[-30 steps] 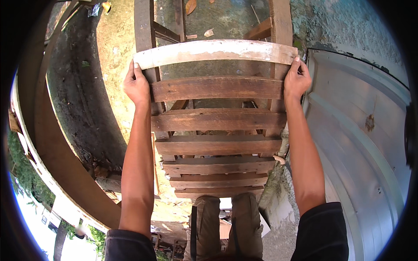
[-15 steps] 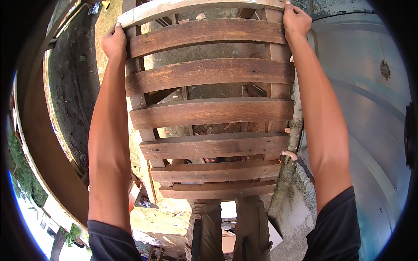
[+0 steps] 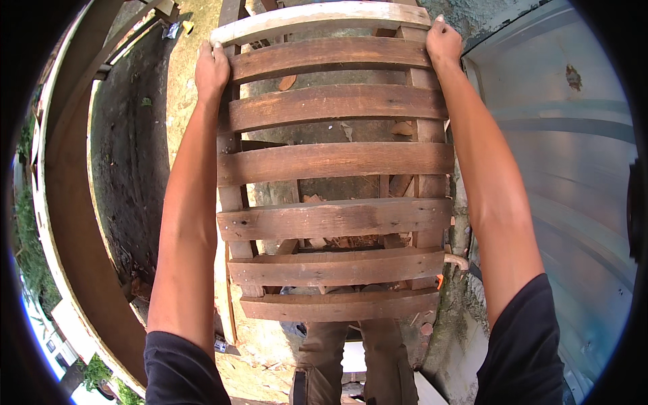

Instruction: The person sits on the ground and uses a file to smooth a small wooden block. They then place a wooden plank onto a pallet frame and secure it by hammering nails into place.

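Observation:
A slatted wooden panel (image 3: 337, 219) fills the middle, its brown slats running crosswise over two long side rails. The slat at its far end (image 3: 324, 19) is paler than the others. At the far left corner, my left hand (image 3: 212, 71) is closed on the panel's edge, thumb on top by the pale slat. My right hand (image 3: 443, 46) grips the opposite far corner in the same way, its thumb up. The fingers of both hands are mostly hidden. My arms are stretched forward along either side of the panel, and its near end lies over my legs (image 3: 324, 351).
A shiny metal sheet (image 3: 560, 169) stands along the right, beside a rough concrete edge (image 3: 459, 297). To the left is a large curved wooden board (image 3: 74, 223) next to dark ground (image 3: 128, 162). Wood scraps and debris show between the slats.
The view has shifted and turned slightly. My hands still hold the panel's far corners, which now appear closer together, and its near end sits lower in the picture.

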`<state>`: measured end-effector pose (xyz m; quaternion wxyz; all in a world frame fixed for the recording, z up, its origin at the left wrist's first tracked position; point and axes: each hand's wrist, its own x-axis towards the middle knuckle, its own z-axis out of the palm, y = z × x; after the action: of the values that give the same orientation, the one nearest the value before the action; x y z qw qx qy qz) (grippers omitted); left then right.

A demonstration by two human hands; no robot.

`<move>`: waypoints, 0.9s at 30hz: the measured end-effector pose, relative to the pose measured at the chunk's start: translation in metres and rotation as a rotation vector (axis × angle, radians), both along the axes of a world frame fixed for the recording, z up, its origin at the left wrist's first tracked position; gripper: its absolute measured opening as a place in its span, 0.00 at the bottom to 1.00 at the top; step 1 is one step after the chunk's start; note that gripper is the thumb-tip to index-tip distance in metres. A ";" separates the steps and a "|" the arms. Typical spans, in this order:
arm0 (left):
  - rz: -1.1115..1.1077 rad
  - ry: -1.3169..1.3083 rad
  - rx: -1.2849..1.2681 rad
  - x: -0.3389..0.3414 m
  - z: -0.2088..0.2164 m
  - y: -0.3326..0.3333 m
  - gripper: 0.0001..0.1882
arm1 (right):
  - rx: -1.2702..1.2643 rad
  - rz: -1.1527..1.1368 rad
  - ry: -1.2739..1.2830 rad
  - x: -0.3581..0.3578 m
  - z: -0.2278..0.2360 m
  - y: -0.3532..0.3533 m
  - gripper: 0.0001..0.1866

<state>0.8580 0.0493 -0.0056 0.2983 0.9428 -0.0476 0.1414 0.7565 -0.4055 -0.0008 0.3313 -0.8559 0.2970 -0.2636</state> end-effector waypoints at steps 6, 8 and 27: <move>-0.029 0.234 0.407 -0.148 0.014 -0.031 0.38 | -0.310 0.279 0.283 -0.121 0.009 0.053 0.34; -0.045 0.243 0.414 -0.203 0.022 -0.034 0.37 | -0.349 0.292 0.371 -0.163 0.021 0.075 0.34; 0.068 0.573 0.157 -0.555 0.090 0.000 0.36 | -0.225 0.889 0.599 -0.430 0.083 0.212 0.39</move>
<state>0.3030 0.0498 0.0842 0.2207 0.9655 0.0594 -0.1246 0.3269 -0.1937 0.0818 0.2180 -0.9667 -0.0421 0.1270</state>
